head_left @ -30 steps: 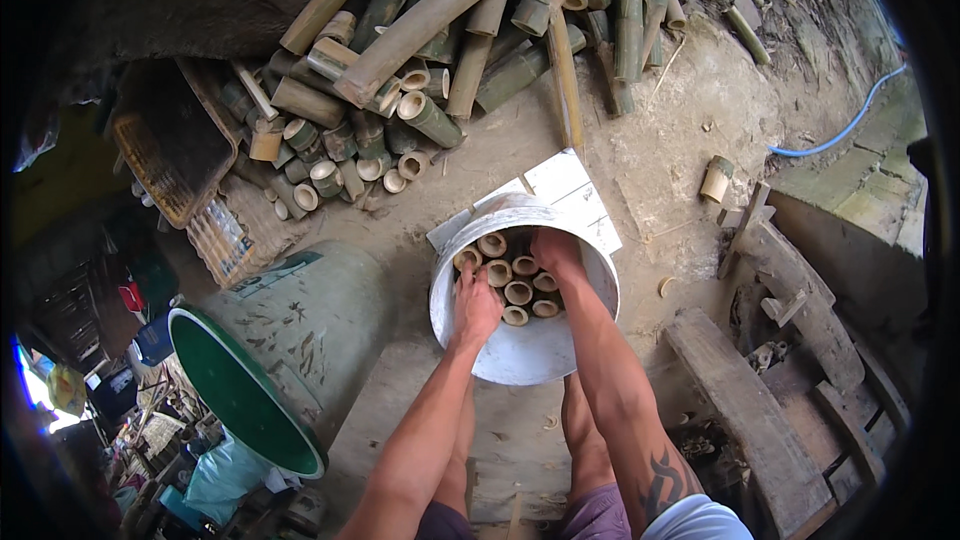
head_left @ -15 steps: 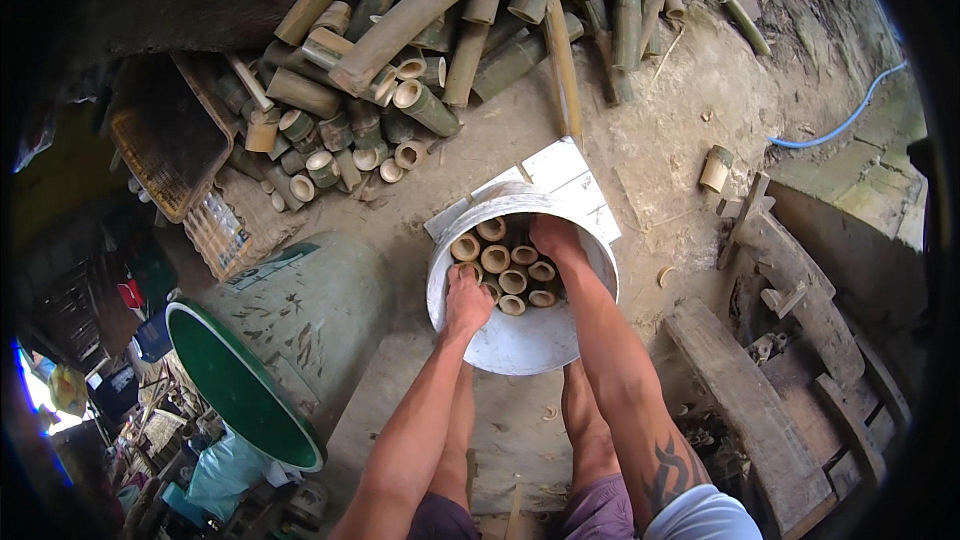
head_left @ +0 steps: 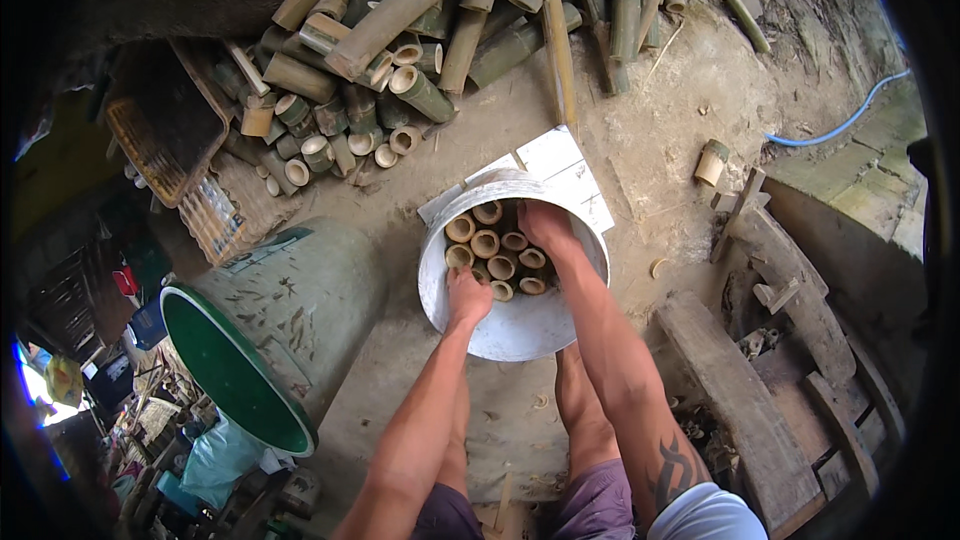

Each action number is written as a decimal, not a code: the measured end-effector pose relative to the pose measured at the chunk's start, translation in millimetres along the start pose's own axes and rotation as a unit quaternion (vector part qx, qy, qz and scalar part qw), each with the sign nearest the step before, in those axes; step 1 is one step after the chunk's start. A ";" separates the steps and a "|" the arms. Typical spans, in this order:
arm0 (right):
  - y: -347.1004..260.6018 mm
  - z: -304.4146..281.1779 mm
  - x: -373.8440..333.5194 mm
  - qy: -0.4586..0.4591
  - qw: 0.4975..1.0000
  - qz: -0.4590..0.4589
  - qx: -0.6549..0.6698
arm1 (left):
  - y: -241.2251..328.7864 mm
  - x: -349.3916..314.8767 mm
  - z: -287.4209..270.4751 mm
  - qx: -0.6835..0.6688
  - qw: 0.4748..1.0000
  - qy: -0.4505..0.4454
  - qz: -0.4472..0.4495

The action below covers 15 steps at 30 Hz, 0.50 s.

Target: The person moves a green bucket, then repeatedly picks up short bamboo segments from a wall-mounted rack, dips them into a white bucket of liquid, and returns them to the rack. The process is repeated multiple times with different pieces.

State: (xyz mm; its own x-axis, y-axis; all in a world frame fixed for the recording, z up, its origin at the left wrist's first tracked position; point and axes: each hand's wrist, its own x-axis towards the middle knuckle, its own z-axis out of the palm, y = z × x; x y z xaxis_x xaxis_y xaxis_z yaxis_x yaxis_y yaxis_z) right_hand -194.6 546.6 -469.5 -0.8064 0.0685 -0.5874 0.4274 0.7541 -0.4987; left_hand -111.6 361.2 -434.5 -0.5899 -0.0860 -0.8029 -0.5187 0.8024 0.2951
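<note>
The bamboo pieces look matt, the white bucket smooth plastic, the plank rough wood.

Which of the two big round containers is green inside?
The larger one, the barrel at the picture's left; the bucket holding cut bamboo pieces is white inside.

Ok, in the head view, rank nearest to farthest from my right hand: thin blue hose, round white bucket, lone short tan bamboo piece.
1. White bucket: around your right hand.
2. Lone bamboo piece: on the right.
3. Blue hose: farther right.
</note>
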 end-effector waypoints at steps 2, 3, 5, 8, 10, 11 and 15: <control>11.9 12.0 19.5 -0.021 0.999 0.027 -0.003 | 0.8 -2.3 8.6 0.011 1.000 0.008 -0.004; 16.3 17.1 22.8 -0.004 0.999 0.023 -0.030 | 1.5 -3.9 11.8 0.023 1.000 0.008 -0.011; 18.5 18.4 27.1 0.028 0.997 -0.002 0.074 | 3.2 -7.7 13.0 0.020 0.999 -0.033 -0.024; 11.0 2.5 3.7 -0.189 0.954 0.097 0.211 | 10.5 -9.6 7.2 -0.029 0.997 -0.048 -0.051; 3.2 -11.1 -29.9 -0.344 0.907 0.093 0.226 | 17.4 -9.6 0.8 -0.035 0.997 -0.051 -0.040; -1.8 -14.4 -47.7 -0.274 0.955 0.039 0.111 | 20.6 -9.7 -2.8 -0.035 0.998 -0.038 -0.025; 5.8 -16.5 -50.7 -0.091 0.994 -0.050 -0.032 | 29.5 -12.3 -11.8 0.019 1.000 -0.017 -0.012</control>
State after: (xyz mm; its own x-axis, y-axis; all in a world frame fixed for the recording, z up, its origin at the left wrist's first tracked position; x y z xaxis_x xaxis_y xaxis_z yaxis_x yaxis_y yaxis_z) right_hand -158.0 558.3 -432.1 -0.7532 -0.1239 -0.6461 0.3178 0.7914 -0.5222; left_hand -126.9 379.0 -409.8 -0.5558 -0.0847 -0.8270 -0.5073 0.8227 0.2567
